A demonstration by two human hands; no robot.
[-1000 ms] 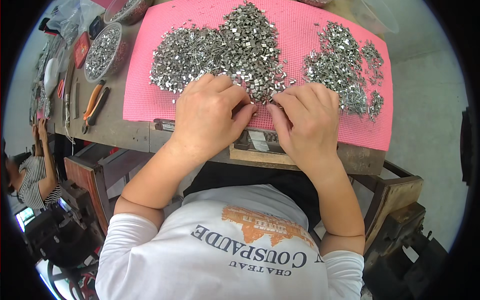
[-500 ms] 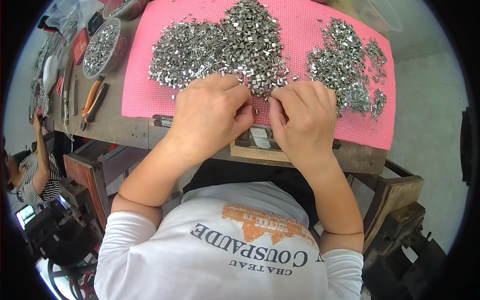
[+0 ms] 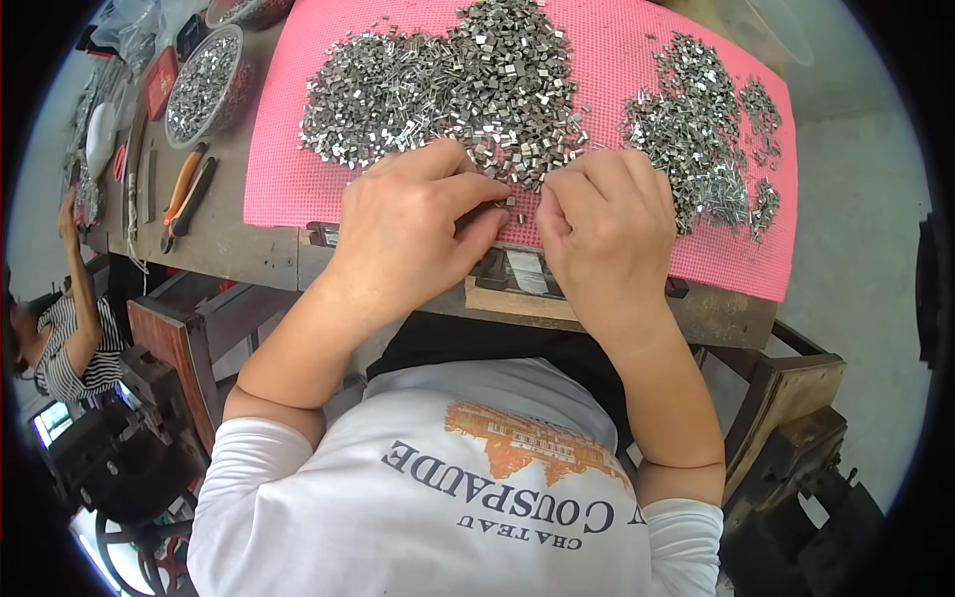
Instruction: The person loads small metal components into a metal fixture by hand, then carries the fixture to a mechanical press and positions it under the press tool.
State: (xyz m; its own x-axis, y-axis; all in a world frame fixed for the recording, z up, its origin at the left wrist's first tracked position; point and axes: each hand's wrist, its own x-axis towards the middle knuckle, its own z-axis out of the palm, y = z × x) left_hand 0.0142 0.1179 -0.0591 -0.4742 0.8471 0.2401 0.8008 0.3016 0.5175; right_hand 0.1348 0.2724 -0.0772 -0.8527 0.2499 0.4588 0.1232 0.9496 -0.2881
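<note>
My left hand (image 3: pixel 403 224) is curled over the near edge of a pink mesh mat (image 3: pixel 607 60). Its thumb and forefinger close about a small metal piece (image 3: pixel 510 202) at their tips. Opposite it, my right hand (image 3: pixel 607 214) has thumb and fingers pressed together in a pinch; whatever lies between them is hidden. Just beyond both hands spreads a large heap of small silvery metal pieces (image 3: pixel 507 75), some blocky and some thin like pins. Another loose metal piece (image 3: pixel 520 218) lies in the gap between the hands.
A smaller metal heap (image 3: pixel 686 119) covers the mat's right side. At the left are orange-handled pliers (image 3: pixel 187 199) and a clear tub (image 3: pixel 204 90) of metal pieces. A dark metal fixture (image 3: pixel 522 271) on a wood block (image 3: pixel 522 301) sits at the near table edge. Another person (image 3: pixel 75 333) is far left.
My left thumb and forefinger have shifted and now surround a small metal piece. The right hand stays pinched, slightly further right. The whole view has shifted a little.
</note>
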